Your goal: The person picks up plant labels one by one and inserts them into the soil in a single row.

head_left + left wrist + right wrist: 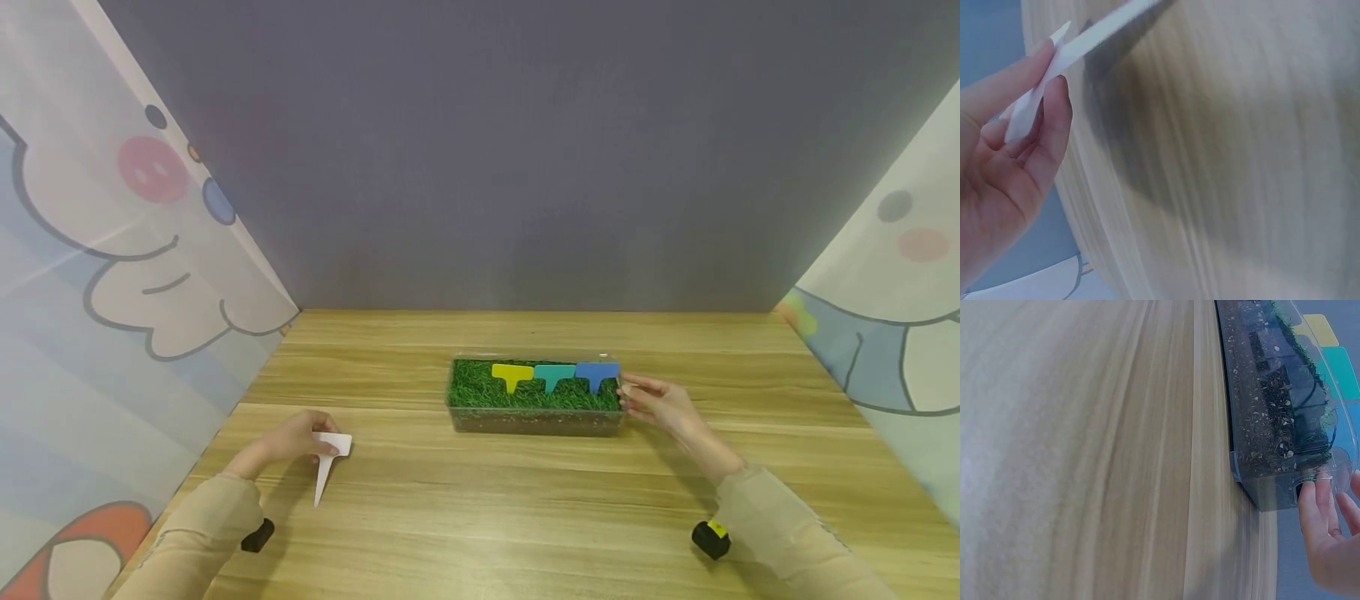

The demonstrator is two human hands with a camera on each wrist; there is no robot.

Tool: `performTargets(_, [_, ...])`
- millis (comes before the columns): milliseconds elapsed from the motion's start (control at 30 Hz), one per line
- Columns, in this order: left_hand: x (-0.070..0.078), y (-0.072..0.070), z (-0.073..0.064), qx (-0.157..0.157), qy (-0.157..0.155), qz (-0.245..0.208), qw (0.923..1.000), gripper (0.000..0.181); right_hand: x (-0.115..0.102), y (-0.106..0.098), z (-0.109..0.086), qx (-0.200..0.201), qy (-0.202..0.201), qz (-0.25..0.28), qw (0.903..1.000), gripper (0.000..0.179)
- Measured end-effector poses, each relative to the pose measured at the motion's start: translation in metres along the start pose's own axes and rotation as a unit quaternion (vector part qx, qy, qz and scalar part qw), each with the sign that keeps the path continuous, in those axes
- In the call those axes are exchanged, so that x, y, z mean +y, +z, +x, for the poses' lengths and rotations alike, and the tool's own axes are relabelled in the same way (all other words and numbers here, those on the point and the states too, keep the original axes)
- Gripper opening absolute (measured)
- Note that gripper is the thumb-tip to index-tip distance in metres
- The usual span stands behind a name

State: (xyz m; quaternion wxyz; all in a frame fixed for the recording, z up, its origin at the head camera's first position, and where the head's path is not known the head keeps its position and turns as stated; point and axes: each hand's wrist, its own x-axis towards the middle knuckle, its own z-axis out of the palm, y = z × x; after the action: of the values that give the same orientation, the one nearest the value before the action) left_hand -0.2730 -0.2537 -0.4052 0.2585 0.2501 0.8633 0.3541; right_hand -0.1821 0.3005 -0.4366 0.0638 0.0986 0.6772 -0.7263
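Observation:
My left hand (pixel 303 436) pinches a white T-shaped plant label (pixel 337 442) between thumb and fingers, its pointed stem hanging down toward the table. In the left wrist view the label (pixel 1038 94) appears nearly edge-on. A clear planter box (pixel 536 422) filled with dark soil and topped with green grass (pixel 472 383) sits at the middle of the table. Yellow (pixel 512 372), teal (pixel 554 373) and blue (pixel 597 371) labels stand in a row in the grass. At the box's right end, my right hand (pixel 660 404) touches the end wall with extended fingers (pixel 1313 503).
The wood-grain table (pixel 480 517) runs back to a grey panel (pixel 480 167). Cartoon-printed sheets (pixel 150 233) flank both sides. A small black camera hangs at each wrist, the right one (pixel 711 540) with a yellow mark.

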Motion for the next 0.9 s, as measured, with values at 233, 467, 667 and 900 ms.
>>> performTargets(233, [0.009, -0.003, 0.002, 0.005, 0.003, -0.02, 0.9998, 0.021, 0.01, -0.005, 0.008, 0.006, 0.003, 0.009, 0.9999, 0.078])
performTargets(467, [0.016, -0.005, 0.006, 0.013, -0.002, -0.029, 0.9995, 0.022, 0.006, -0.003, 0.004, 0.0, -0.006, 0.02, 0.9998, 0.057])
performTargets(667, [0.026, -0.005, 0.01, 0.024, 0.013, -0.035, 0.999, 0.021, 0.003, -0.002, 0.001, -0.011, -0.018, 0.02, 0.9996, 0.053])
performTargets(900, [0.039, -0.007, 0.015, 0.032, 0.03, -0.028, 0.9986, 0.019, 0.007, -0.005, 0.007, 0.001, 0.002, 0.01, 0.9999, 0.073])
